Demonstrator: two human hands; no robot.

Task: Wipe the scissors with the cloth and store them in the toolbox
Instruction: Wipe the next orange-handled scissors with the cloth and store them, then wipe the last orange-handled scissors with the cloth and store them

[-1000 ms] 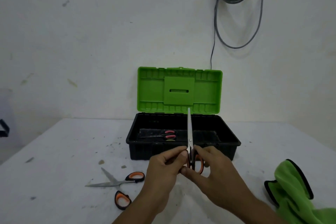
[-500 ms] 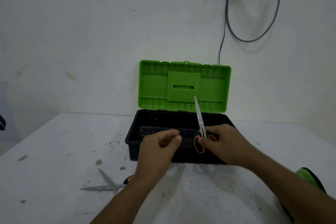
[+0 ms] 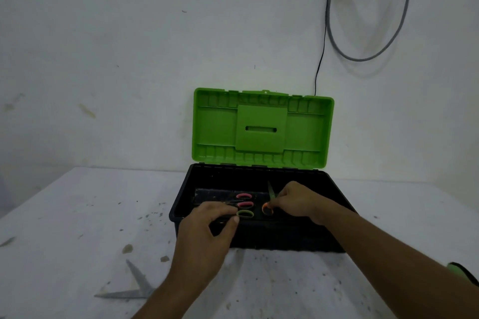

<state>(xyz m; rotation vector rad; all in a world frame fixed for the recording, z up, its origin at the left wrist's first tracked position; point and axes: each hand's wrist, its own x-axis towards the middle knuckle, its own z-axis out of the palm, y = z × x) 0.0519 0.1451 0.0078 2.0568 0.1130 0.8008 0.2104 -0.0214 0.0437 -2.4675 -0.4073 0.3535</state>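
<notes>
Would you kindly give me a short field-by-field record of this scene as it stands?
Toolbox: open on the table, green lid upright
Right hand: holds orange-handled scissors inside the toolbox, blade tilted up
Left hand: over the front rim, fingers curled; contact unclear
Stored: pink-handled scissors lying in the box
Outside: open scissors on the table, front left
Cloth: green, at the right edge, mostly hidden by the right arm
</notes>
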